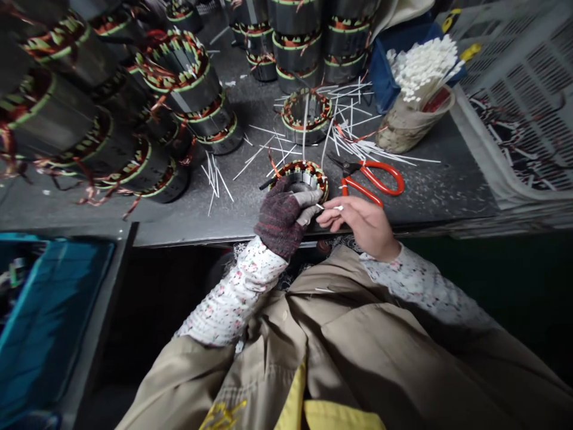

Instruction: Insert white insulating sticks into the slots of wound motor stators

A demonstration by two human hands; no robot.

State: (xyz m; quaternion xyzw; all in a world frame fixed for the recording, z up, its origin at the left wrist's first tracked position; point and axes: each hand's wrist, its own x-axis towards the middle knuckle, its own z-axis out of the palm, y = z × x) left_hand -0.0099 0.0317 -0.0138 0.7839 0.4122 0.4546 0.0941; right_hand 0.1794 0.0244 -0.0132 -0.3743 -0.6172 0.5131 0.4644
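A ring-shaped motor stator (299,177) with copper windings sits at the table's front edge. My left hand (283,218), in a dark knitted glove with pale fingertips, grips its near side. Close beside it, my bare right hand (363,222) pinches a thin white strip (339,208) at the stator's near right rim. Long white strands stand up behind the stator. A second low stator (307,117) lies farther back among loose white strips (353,143). Red-handled cutters (380,179) rest just right of the stator. My fingers partly hide the held strip.
Stacked stators (197,89) fill the left, with more stacks (298,51) at the back. To the right stand a cup (396,128) full of white-tipped sticks, a blue bin (385,60) and a white slotted basket (492,155). A teal crate (85,280) is at lower left.
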